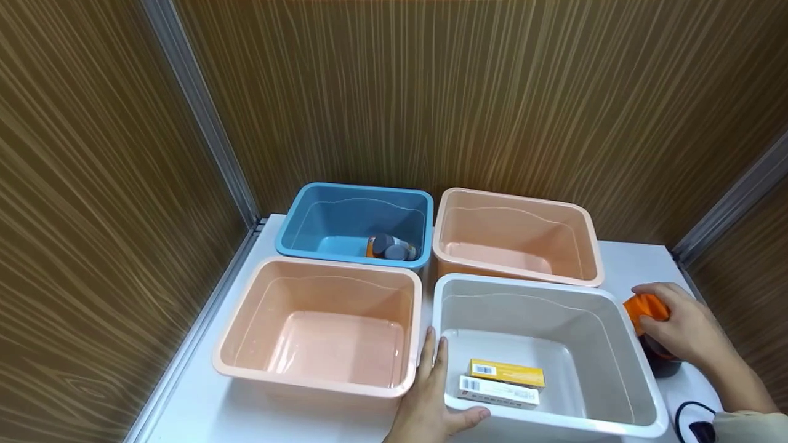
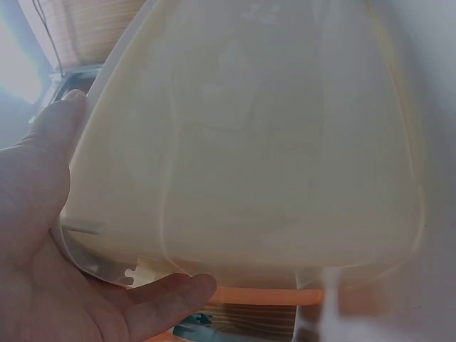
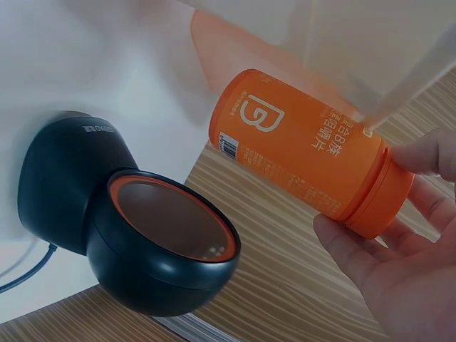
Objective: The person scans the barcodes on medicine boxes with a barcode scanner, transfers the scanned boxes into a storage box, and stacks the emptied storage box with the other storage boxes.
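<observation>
At the far right my right hand (image 1: 683, 323) grips an orange supplement bottle (image 3: 299, 149) by its cap end, thumb on one side and fingers on the other. The bottle is tilted above a dark desktop scanner (image 3: 171, 242), apart from its round window. My left hand (image 1: 425, 394) rests at the near left corner of the white bin (image 1: 554, 423), thumb over the front rim and straight fingers along the left side. Inside that bin lie a yellow box (image 1: 508, 373) and a white box (image 1: 498, 392), side by side, with barcodes visible.
A peach bin (image 1: 345, 344) stands left of the white one, and another peach bin (image 1: 511, 237) behind it. The blue bin (image 1: 335, 221) at back left holds dark-capped bottles (image 1: 388, 247). A black cable (image 1: 683, 406) lies at front right. Wood-patterned walls enclose the table.
</observation>
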Motion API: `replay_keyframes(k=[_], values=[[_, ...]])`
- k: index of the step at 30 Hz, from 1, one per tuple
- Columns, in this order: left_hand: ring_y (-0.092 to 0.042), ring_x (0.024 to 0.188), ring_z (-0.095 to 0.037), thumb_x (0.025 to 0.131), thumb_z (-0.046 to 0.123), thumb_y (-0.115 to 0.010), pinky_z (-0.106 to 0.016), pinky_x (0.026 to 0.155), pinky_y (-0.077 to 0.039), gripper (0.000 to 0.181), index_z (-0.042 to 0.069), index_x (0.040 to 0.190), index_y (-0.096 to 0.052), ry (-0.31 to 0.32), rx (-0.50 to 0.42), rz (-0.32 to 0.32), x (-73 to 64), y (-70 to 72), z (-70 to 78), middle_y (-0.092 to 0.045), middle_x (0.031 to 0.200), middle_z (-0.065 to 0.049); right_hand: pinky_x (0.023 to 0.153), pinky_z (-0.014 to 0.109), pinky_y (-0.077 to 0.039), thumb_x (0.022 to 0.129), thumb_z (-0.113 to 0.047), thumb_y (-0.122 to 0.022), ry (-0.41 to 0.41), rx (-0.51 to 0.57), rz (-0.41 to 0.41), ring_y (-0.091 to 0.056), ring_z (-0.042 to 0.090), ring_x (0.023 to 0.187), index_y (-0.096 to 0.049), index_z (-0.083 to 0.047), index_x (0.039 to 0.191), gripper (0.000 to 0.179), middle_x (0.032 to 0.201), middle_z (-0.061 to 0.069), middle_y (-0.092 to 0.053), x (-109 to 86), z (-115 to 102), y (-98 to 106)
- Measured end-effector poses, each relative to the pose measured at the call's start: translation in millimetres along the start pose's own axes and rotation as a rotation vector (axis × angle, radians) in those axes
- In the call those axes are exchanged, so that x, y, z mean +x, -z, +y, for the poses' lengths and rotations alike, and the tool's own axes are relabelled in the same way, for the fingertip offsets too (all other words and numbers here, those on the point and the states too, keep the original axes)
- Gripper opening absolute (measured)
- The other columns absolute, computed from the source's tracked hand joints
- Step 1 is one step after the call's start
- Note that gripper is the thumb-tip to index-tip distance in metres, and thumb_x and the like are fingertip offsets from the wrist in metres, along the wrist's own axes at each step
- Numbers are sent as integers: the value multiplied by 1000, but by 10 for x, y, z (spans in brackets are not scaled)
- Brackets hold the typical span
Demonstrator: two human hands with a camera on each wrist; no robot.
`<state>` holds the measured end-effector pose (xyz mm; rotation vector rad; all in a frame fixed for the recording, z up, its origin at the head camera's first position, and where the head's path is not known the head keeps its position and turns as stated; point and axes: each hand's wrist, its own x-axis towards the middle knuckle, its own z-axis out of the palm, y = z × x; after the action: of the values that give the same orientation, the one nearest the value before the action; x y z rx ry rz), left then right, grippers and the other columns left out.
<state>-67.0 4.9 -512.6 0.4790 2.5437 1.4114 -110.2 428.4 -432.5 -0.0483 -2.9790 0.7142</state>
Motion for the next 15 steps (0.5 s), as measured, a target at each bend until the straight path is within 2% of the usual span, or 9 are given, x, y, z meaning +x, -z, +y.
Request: replay_keyframes(k=[7,15], values=[[1,153,-30,70,72,-78,-50,120,-19,126,11,163,-18,15,1,-11,1,4,15,7,170,3,89,68,-47,87,-11,-72,-24,19,-49,-50,43,101,-54,1,136,54,137,31,-43,11,31,-54],[1,153,-29,69,71,-80,-50,120,-19,126,12,163,-19,27,3,-6,6,2,16,5,170,3,96,73,-38,88,-14,-72,-57,28,-109,-48,45,106,-51,-1,139,57,143,31,-39,21,37,-70]])
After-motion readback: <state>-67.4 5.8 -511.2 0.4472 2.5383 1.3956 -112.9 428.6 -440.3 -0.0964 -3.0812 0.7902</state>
